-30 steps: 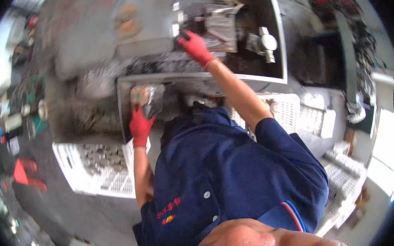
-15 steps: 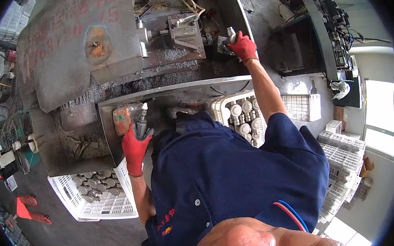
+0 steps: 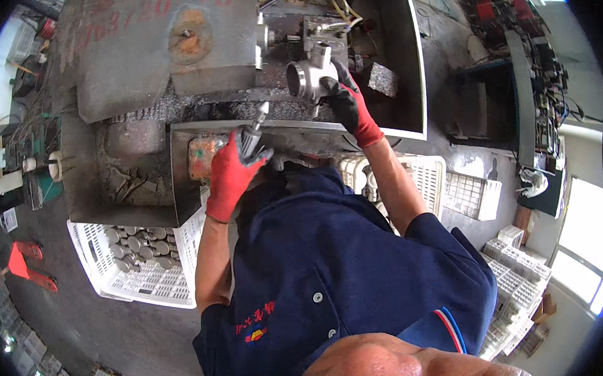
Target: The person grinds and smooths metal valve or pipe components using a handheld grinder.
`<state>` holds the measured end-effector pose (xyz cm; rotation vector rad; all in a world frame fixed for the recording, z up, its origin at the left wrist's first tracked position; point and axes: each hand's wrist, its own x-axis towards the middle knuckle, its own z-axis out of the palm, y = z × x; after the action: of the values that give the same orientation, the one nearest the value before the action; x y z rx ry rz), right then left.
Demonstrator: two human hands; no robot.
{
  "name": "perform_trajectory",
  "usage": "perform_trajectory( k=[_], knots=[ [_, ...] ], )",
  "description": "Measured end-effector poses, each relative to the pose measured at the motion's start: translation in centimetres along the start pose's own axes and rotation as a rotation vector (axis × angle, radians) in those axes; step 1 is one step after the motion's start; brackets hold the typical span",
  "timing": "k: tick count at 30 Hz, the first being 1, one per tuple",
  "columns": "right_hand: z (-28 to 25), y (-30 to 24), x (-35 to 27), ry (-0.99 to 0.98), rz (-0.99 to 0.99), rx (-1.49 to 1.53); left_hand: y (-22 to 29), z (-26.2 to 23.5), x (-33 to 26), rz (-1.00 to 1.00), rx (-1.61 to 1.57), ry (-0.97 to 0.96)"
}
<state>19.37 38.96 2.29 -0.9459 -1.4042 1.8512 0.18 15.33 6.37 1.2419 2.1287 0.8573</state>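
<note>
A silvery metal valve body (image 3: pixel 314 74) with a wide round opening and a short neck is gripped in my right hand (image 3: pixel 353 109), which wears a red and black glove. It hangs over the front edge of the machine bed, its round opening facing left. My left hand (image 3: pixel 229 175), gloved the same way, is closed round a dark hand tool (image 3: pixel 251 134) with a silver cone-shaped tip. The tip points up and toward the valve body, apart from it. My left fingers partly hide the tool's handle.
A metal machine cover (image 3: pixel 124 57) fills the far left. Shavings lie in the machine's tray, with a metal block (image 3: pixel 382 79) at its right. A steel bin (image 3: pixel 122 209) stands left of me. White crates (image 3: pixel 162 288) hold metal parts, some under my right arm (image 3: pixel 432 179).
My right hand has come back left and nearer from the tray's right side, bringing the valve body into full view. My left hand has risen toward it with the tool. The view has shifted.
</note>
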Motion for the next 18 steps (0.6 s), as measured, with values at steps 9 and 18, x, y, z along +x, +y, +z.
perform_trajectory(
  k=[9,18],
  knots=[
    [1.2,4.6,0.1,-0.092,-0.118,-0.234,0.3,1.8,0.0,0.100,0.007,0.169],
    [2.9,2.4,-0.2,-0.099,-0.076,-0.523,0.2,2.6,0.1,0.087,0.105,0.181]
  ],
)
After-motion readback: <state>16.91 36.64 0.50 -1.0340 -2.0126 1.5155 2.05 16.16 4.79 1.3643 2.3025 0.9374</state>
